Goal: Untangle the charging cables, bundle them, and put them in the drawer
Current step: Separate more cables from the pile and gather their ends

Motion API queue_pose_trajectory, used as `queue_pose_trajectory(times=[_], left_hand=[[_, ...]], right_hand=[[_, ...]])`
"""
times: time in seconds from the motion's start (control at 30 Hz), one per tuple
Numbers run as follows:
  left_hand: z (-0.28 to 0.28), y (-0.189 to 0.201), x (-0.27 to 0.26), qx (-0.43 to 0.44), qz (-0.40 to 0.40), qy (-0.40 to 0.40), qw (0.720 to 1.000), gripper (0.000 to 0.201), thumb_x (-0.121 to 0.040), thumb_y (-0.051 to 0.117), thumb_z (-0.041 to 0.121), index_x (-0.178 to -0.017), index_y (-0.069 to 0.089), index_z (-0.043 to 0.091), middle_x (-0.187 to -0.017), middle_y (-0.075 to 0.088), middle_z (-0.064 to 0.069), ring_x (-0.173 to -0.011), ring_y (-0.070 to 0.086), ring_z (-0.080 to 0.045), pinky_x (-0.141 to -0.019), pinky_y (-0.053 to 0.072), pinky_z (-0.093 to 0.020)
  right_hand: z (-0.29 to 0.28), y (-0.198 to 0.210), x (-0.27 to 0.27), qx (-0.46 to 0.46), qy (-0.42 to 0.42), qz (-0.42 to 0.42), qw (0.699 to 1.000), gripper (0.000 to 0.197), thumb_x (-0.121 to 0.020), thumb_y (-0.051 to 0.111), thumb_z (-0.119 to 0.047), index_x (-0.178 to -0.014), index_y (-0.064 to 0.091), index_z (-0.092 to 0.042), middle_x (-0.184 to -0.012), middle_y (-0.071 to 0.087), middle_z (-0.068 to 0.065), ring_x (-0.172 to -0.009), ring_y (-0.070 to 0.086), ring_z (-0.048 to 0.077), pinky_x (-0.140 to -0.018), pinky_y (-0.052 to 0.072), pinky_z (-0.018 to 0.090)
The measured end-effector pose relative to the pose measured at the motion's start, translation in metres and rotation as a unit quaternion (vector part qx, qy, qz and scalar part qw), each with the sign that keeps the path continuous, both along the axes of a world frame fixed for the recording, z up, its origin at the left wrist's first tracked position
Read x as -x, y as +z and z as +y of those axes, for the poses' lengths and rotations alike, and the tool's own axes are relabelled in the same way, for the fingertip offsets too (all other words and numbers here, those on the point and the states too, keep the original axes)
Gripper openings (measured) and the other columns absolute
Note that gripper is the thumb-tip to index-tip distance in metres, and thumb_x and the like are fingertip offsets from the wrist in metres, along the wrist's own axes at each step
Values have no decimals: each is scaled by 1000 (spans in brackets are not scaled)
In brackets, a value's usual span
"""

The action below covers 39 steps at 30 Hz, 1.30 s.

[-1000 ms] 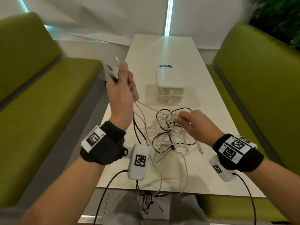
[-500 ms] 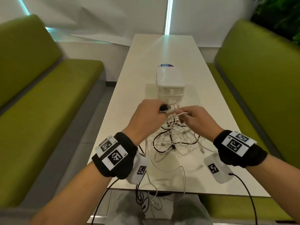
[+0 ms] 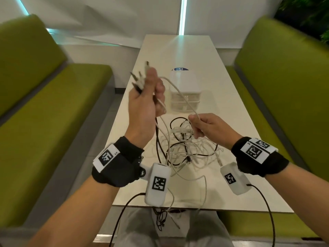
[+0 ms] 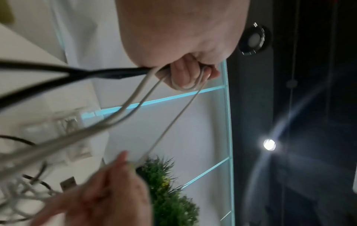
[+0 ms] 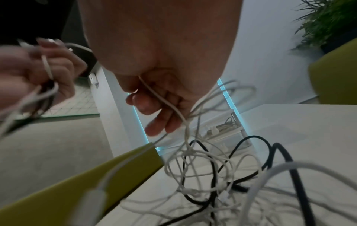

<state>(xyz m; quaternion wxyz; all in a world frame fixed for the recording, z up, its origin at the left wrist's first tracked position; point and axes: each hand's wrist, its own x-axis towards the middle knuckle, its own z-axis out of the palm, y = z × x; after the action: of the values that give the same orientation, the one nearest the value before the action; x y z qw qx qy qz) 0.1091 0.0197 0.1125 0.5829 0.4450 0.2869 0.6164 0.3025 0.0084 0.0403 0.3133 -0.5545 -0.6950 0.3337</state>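
Note:
A tangle of white and black charging cables (image 3: pixel 185 145) lies on the white table (image 3: pixel 231 107) in front of me. My left hand (image 3: pixel 147 97) is raised above the table's left side and grips several cable ends (image 3: pixel 140 81), whose plugs stick up past its fingers. A white cable (image 3: pixel 179 93) arcs from that hand to my right hand (image 3: pixel 204 125), which pinches it just above the tangle. The right wrist view shows that white cable (image 5: pixel 166 100) running through the curled fingers. A small white drawer unit (image 3: pixel 185 90) stands behind the tangle, its drawers closed.
Green benches (image 3: pixel 53 111) flank the table on both sides. Some cable loops hang over the near table edge (image 3: pixel 195 207) toward my lap. A blue sticker (image 3: pixel 180 69) lies behind the drawer unit, and a plant (image 3: pixel 311 13) stands at the far right.
Half a second ago both hands met above the tangle. Since then the left hand has risen up and to the left with the cable ends, drawing a white cable taut from the right hand.

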Motion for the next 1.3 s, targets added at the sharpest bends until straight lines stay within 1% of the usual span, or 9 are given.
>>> queue_pose_trajectory(times=[0.2, 0.37, 0.53, 0.67, 0.77, 1.0, 1.13, 1.2, 1.3], left_hand=[[-17, 18, -2, -83, -31, 36, 995, 47, -100, 43, 40, -57, 50, 22, -54, 41, 10, -41, 26, -3, -37, 19, -20], [-17, 9, -5, -94, 7, 61, 994, 46, -98, 46, 38, -55, 56, 26, -55, 43, 8, -41, 29, -5, -39, 23, -20], [12, -34, 6, -93, 380, 148, 908, 30, -102, 49, 31, -82, 66, 16, -73, 57, 9, -59, 50, -5, -55, 37, -23], [23, -64, 9, -84, 567, 135, 808, 37, -101, 50, 27, -66, 43, 20, -80, 52, -1, -68, 50, -23, -54, 28, -25], [21, -73, -1, -67, 528, 51, 845, 38, -99, 52, 38, -67, 56, 19, -73, 59, 0, -66, 54, -20, -59, 38, -33], [8, -82, -18, -106, 399, 61, 909, 23, -93, 64, 31, -71, 63, 33, -70, 52, 13, -62, 52, 4, -59, 35, -9], [4, -90, -22, -176, 376, 24, 909, 5, -89, 69, 19, -91, 74, 21, -87, 60, 0, -77, 61, -17, -69, 48, -25], [2, -92, -22, -179, 335, -2, 925, 6, -91, 65, 14, -91, 71, 16, -87, 59, -9, -77, 60, -23, -69, 46, -25], [2, -95, -20, -179, 319, -45, 930, 13, -94, 60, 5, -88, 66, 16, -85, 62, -6, -77, 61, -13, -74, 43, -17]], right_hand=[[16, -10, 2, -5, 29, -53, 998, 51, -102, 33, -48, -75, 64, -18, -81, 71, -5, -94, 66, 16, -93, 48, 39], [32, -3, 3, -12, 6, -112, 994, 45, -105, 30, -40, -85, 62, -14, -80, 68, -3, -76, 60, 12, -73, 42, 28], [36, 1, 4, -10, -39, -112, 993, 41, -105, 31, -40, -81, 56, -17, -68, 57, 1, -66, 59, 20, -70, 48, 37], [28, -1, 11, 1, -7, -130, 992, 45, -105, 30, -41, -86, 58, -10, -70, 53, -3, -63, 50, 14, -65, 42, 32], [24, -5, 18, -4, 19, -159, 987, 40, -105, 31, -37, -86, 56, -12, -74, 56, -5, -66, 52, 13, -65, 42, 30], [23, -13, 17, -11, 54, -211, 976, 27, -105, 35, -26, -91, 55, -14, -84, 62, 6, -79, 59, 26, -75, 47, 36], [18, -10, 15, 19, 73, -86, 993, 39, -99, 46, -8, -75, 59, -36, -67, 55, -17, -62, 51, -1, -62, 39, 14], [19, -13, 13, 5, 74, -43, 996, 39, -97, 54, -18, -63, 63, -37, -61, 55, -17, -57, 49, -1, -60, 39, 15], [19, -19, 13, -13, 78, -54, 995, 36, -89, 45, -62, -67, 55, -35, -66, 52, -7, -59, 47, 15, -59, 44, 38]])
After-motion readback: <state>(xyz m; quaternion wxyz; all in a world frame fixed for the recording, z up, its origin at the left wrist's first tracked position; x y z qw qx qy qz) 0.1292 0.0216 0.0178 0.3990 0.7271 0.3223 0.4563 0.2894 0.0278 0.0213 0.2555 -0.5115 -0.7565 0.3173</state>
